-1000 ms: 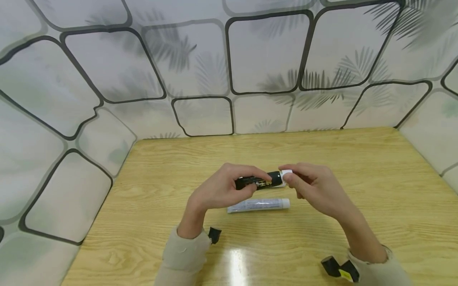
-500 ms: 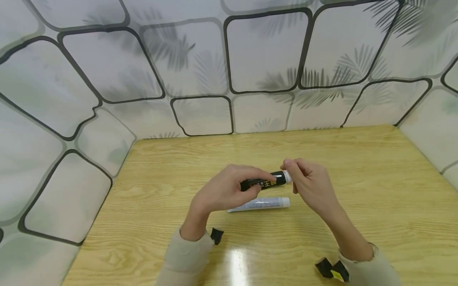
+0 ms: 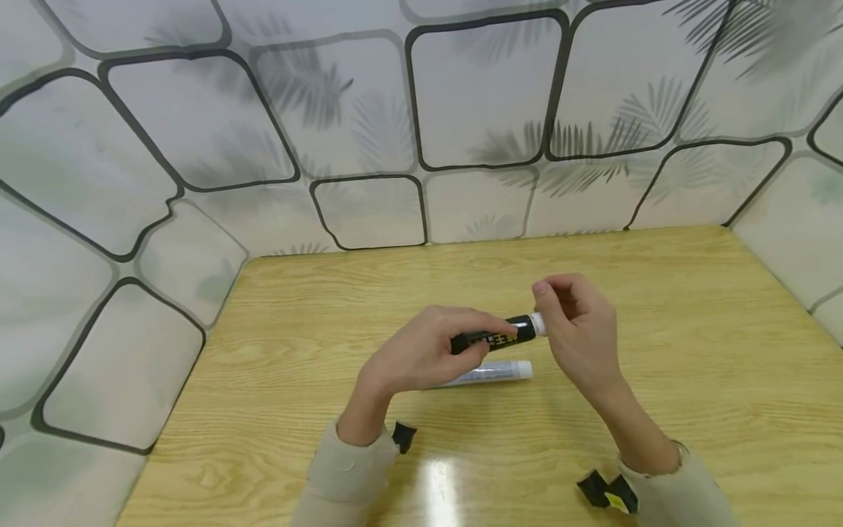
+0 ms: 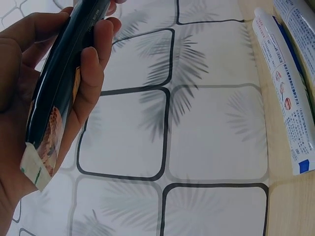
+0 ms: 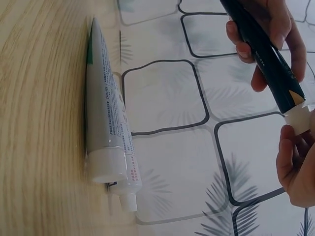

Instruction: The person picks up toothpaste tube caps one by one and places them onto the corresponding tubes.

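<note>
My left hand [image 3: 424, 348] grips a black toothpaste tube [image 3: 525, 329] with gold lettering, held above the table and slightly tilted. In the left wrist view, its flat crimped end [image 4: 37, 167] points down past the palm. At the other end, my right hand [image 3: 586, 329] has its fingers curled at the white cap [image 5: 298, 119], with the thumb raised in the head view. The palm partly hides the cap. A white tube [image 3: 494, 371] lies on the table below the left hand. The right wrist view shows two white tubes side by side, the nearer tube [image 5: 104, 113] with a broad cap.
The wood-grain table [image 3: 296, 380] reaches back to a wall covering [image 3: 487, 95] with dark outlines and leaf prints. Similar covering rises at the left and right sides. Small black pieces [image 3: 607, 491] sit at both wrists.
Both hands have shifted a little to the right with the black tube. My right hand has turned, its thumb rolling from the cap's near side to point upward.
</note>
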{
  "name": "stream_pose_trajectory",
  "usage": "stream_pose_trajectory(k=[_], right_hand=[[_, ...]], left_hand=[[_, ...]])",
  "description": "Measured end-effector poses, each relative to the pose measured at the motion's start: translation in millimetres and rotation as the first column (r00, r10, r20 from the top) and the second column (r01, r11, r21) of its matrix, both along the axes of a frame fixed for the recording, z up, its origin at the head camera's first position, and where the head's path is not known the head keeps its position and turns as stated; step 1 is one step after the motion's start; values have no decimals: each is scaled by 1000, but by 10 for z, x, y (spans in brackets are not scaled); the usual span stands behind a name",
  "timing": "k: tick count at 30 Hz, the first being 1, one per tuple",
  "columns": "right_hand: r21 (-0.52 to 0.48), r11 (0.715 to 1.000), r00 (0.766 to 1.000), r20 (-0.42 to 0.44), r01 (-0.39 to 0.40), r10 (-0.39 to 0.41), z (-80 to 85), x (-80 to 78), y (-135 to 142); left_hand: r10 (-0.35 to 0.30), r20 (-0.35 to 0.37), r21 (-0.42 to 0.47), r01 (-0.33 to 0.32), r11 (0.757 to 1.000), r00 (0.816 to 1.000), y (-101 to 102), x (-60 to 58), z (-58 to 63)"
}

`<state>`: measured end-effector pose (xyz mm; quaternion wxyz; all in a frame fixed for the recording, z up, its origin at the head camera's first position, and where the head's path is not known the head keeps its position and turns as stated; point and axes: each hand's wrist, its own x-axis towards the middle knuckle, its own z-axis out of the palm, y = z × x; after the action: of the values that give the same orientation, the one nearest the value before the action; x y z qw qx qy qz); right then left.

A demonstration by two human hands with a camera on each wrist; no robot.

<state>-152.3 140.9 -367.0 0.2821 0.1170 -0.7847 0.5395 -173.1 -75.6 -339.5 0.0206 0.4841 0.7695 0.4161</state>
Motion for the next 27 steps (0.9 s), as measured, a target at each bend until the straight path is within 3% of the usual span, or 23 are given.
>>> stream_pose_trajectory(k=[4,7,9,12,15,19,21,24,27], right_hand=[[98,995,993,-108,-35,46,3,-18,25],[183,981,987,-134,-66,91,22,-21,56],[221,970,987,-101,-103,128,46,-11,81],[255,950,983,22,-182,183,91,17,136],[252,912,942,177,-323,284,142,41,225],[195,836,839,323,-512,438,195,45,356],[160,812,798,365,-561,479,217,45,398],[135,813,785,390,-567,482,244,49,425],[141,835,812,364,-532,456,250,45,402]], left_hand=[[-13,55,25,12,1000,998,-19,-24,-25],[-27,107,65,20,998,994,-52,-57,-44],[-34,130,86,23,996,991,-81,-77,-51],[-31,143,90,18,996,989,-122,-97,-49],[-32,153,84,20,996,988,-156,-105,-41],[-41,149,86,28,996,988,-188,-101,-25],[-50,145,90,37,995,988,-197,-95,-16],[-65,141,102,51,993,988,-203,-85,0],[-79,129,112,64,992,989,-198,-77,14]])
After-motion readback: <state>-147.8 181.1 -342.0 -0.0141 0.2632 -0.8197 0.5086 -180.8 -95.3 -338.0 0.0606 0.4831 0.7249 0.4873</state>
